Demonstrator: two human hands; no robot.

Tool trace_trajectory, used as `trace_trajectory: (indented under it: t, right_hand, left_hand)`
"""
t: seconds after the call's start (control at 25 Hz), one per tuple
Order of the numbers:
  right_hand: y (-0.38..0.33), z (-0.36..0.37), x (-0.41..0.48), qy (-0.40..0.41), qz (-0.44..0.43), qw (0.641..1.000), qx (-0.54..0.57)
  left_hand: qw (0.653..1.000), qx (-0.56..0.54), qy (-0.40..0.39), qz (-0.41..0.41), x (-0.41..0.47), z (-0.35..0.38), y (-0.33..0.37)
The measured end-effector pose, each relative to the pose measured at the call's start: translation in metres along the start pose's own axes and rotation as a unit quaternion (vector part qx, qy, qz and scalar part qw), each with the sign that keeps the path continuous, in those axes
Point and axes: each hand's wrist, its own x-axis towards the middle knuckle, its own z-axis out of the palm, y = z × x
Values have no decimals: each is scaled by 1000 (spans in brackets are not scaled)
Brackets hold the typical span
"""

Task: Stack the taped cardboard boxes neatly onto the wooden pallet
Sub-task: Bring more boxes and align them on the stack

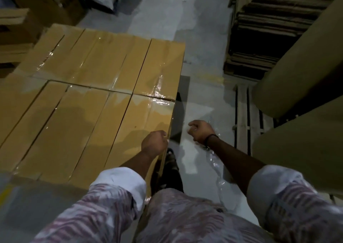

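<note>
Several long taped cardboard boxes (89, 97) lie side by side in two rows, their tops forming one flat layer with glossy tape across the seams. Whatever they stand on is hidden beneath them. My left hand (154, 144) is curled over the right edge of the nearest box (141, 123), knuckles up. My right hand (201, 131) hangs to the right of the stack above the floor, fingers curled, and a strip of clear plastic film (215, 166) trails from it down along my forearm.
Two large brown paper rolls (300, 71) lean at the right. A wooden slatted frame (242, 112) lies beside them. Flattened cardboard (263, 31) is piled at the back right, and more cartons (37, 3) stand at the back left. Grey floor (200, 53) runs between stack and rolls.
</note>
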Motion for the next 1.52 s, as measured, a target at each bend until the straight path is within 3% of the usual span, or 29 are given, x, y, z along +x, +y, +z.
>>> trace_trajectory:
  t: [0.36, 0.68, 0.84, 1.16, 1.28, 1.4, 1.48, 1.52]
  right_hand:
    - [-68, -44, 154, -39, 24, 998, -47]
    - [-85, -32, 246, -136, 70, 986, -73]
    - [-83, -16, 299, -191, 51, 965, -171]
    - [-75, 20, 373, -196, 75, 966, -148]
    - [-73, 30, 376, -253, 151, 955, -28]
    - [-69, 37, 380, -275, 175, 945, 23]
    - [-73, 44, 380, -267, 158, 951, -7]
    - [-77, 46, 378, -278, 140, 947, -81]
  left_hand:
    - [999, 37, -2, -19, 148, -33, 37]
    - [993, 42, 26, -111, 189, -12, 49]
    - [984, 5, 80, -157, 213, 7, 59]
    - [982, 115, 99, -113, 264, 49, 52]
    - [979, 126, 116, -107, 270, 57, 46]
    - [977, 134, 117, -118, 275, 53, 44]
    - [975, 138, 122, -122, 279, 47, 44]
    - [976, 136, 123, -120, 281, 45, 43]
